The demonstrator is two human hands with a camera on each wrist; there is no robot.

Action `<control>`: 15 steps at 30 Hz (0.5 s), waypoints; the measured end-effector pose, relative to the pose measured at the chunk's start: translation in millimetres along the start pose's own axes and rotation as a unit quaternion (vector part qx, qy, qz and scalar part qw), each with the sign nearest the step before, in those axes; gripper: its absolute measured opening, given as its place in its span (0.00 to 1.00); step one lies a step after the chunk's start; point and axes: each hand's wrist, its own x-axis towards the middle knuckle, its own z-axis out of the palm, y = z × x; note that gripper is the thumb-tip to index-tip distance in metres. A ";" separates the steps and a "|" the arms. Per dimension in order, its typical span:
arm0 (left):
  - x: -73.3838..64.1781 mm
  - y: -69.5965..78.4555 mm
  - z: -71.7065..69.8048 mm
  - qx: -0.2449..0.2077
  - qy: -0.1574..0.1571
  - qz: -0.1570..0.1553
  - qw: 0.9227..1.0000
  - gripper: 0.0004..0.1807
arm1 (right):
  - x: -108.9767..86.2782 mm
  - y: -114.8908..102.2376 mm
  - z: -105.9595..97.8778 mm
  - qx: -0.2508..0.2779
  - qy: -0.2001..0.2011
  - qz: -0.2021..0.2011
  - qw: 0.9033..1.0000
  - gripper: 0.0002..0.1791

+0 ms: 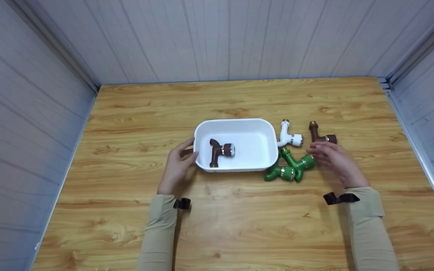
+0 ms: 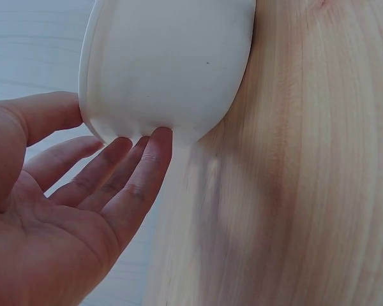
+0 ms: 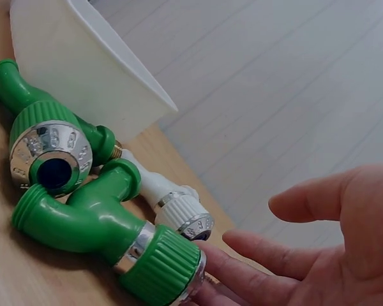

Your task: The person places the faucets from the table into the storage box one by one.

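A white plastic tub point(image 1: 256, 150) stands mid-table with a brown tap point(image 1: 215, 155) lying inside. At its left end, my left hand point(image 1: 176, 165) touches the outer wall with extended fingertips, the thumb at the rim. My right hand point(image 1: 335, 162) hovers on the other side, fingers apart and nothing between them. Its fingertips overlap the lower part of a second brown tap point(image 1: 314, 131) in the head view. In the right wrist view the thumb and fingers are spread beside the ribbed knob of a green tap point(image 3: 102, 220), and that brown tap is hidden.
Against the tub's right end lie a white tap point(image 1: 285, 133) and another green tap point(image 1: 274, 173), partly under the tub's edge in the head view. The wooden table point(image 1: 239, 226) meets panelled walls point(image 1: 209, 41) at the back and both sides.
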 end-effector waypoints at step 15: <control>1.4 -8.0 -0.7 0.029 0.019 -0.003 0.999 0.26 | 6.1 12.9 0.3 -0.022 0.003 0.004 1.000 0.29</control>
